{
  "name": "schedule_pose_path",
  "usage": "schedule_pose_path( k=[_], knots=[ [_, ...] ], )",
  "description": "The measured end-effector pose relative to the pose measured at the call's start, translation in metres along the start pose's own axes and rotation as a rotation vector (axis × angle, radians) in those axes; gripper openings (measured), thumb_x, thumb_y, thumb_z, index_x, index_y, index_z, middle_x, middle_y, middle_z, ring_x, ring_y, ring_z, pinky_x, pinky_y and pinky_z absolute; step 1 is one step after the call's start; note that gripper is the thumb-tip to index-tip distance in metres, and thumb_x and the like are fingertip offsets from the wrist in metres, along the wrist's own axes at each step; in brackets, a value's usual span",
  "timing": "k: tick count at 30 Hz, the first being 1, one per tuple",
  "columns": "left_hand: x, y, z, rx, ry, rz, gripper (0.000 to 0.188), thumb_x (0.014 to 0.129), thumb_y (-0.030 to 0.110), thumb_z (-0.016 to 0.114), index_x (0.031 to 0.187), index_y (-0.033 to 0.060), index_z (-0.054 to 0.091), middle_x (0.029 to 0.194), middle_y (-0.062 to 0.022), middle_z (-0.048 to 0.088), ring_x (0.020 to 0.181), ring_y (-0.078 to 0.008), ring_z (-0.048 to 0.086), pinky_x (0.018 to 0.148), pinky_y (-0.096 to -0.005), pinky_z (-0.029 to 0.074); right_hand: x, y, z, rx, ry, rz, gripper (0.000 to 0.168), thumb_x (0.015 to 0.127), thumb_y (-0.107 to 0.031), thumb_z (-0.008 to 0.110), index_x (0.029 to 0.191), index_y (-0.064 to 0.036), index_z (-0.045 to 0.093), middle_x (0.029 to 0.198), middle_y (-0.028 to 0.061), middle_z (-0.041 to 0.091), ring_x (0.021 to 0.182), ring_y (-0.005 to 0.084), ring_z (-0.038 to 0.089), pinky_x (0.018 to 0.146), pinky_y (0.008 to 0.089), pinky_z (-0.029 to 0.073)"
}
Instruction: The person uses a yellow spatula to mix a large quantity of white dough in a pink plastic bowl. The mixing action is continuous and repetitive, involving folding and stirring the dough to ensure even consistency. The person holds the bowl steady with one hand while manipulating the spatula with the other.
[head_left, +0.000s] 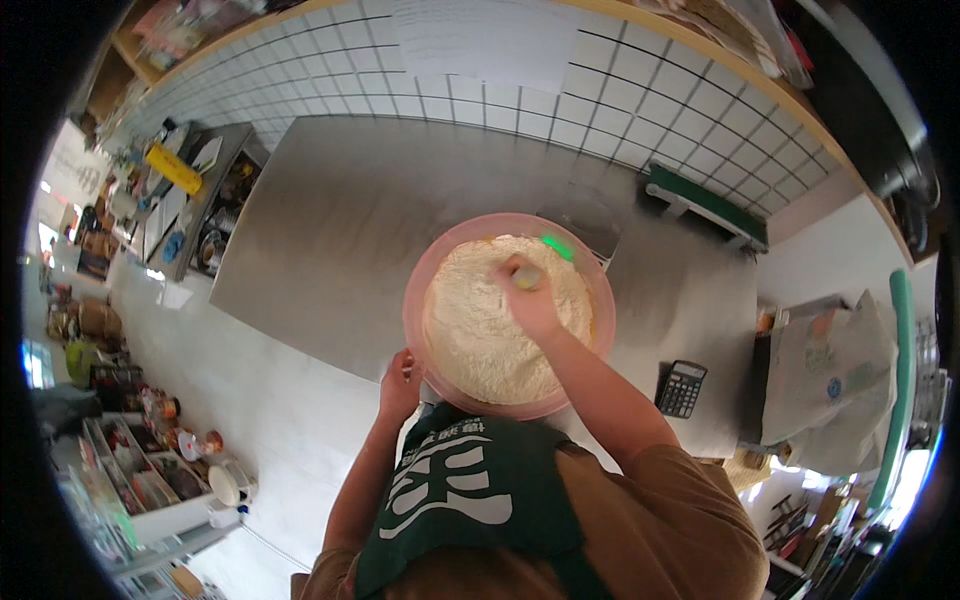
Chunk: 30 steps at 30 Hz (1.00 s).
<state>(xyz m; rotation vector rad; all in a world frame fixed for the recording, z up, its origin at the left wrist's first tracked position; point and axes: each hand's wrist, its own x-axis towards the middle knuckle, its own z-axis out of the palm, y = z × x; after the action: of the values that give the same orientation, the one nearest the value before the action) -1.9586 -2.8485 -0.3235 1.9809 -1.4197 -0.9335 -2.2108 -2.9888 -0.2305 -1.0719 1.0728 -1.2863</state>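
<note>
A large pink plastic bowl (415, 296) stands on the steel worktable (315, 217), close in front of my body. Pale flour (480, 337) or a similar powder fills it broadly. My right hand (532, 300), blurred, is over the bowl and closed around a handle-like tool (526, 277) whose round pale end faces up. Whatever is at the tool's lower end is hidden. At the bowl's near left side, my left hand (403, 384) has its curled fingers at the rim. A bright green glow (557, 247) shows at the far right wall of the bowl.
A calculator (681, 388) lies right of the bowl. Toward the tiled wall (487, 101) stands a long green-topped device (705, 202). Bags (825, 375) hang or stand beyond the right edge. At left is a cluttered side counter (187, 195) with a yellow cylinder (174, 169).
</note>
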Motion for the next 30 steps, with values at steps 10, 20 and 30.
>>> schedule_pose_path(
  k=[10,20,30],
  knots=[
    [0.014,0.197,-0.011,-0.059,0.099,0.872,0.053,0.086,0.019,0.071,0.133,0.0017,0.056,0.143,-0.0196,0.049,0.137,-0.0375,0.042,0.113,-0.0474,0.035,-0.051,-0.02,0.018,-0.268,-0.271,-0.246,0.031,0.078,-0.006,0.071,0.105,-0.003,0.055,0.1,0.0172,0.06,0.092,0.0334,0.061,0.081,0.0404,0.051],
    [0.063,0.251,0.05,-0.348,-0.067,0.302,0.019,0.093,0.023,0.071,0.087,0.0068,0.061,0.085,-0.0006,0.066,0.084,-0.0122,0.059,0.073,-0.0289,0.046,-0.124,-0.016,-0.084,-0.554,0.125,-0.296,0.043,0.09,-0.019,0.072,0.126,-0.001,0.056,0.121,0.0208,0.06,0.115,0.0357,0.06,0.099,0.0441,0.049],
    [0.1,0.325,0.084,-0.647,-0.406,0.528,0.039,0.094,0.022,0.069,0.067,0.0131,0.042,0.057,0.0044,0.042,0.051,-0.0068,0.038,0.05,-0.028,0.032,-0.251,0.011,-0.162,-0.23,0.533,0.153,0.027,0.096,-0.018,0.067,0.115,0.001,0.064,0.102,0.0103,0.071,0.096,0.0172,0.067,0.089,0.0326,0.053]
  ],
)
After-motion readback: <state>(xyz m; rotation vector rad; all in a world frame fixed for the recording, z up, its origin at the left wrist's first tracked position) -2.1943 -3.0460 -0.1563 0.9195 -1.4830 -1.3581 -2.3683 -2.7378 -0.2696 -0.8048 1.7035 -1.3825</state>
